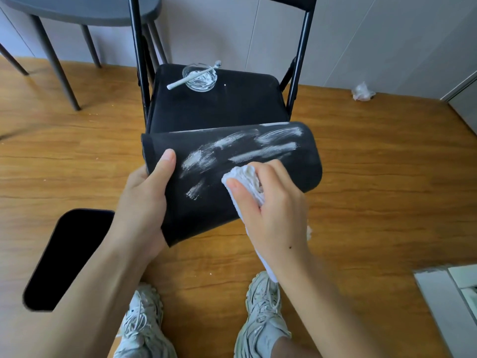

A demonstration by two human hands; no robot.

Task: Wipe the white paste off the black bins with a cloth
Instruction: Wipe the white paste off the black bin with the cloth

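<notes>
Holding a black bin (232,177) on its side above a chair seat (214,104), the left hand (144,200) grips its rim while the right hand (271,202), fingers curled around a bunched white cloth (245,182), should press firmly across the white paste streaks (242,148).

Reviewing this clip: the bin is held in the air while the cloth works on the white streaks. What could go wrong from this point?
1. The black bin is gripped by the left hand at one end only; pressure from the right hand could twist it loose.
2. The bunched white cloth may smear the white paste rather than lift it.
3. The bin's far end hangs near the chair seat carrying a glass dish; a swing might knock it.
</notes>
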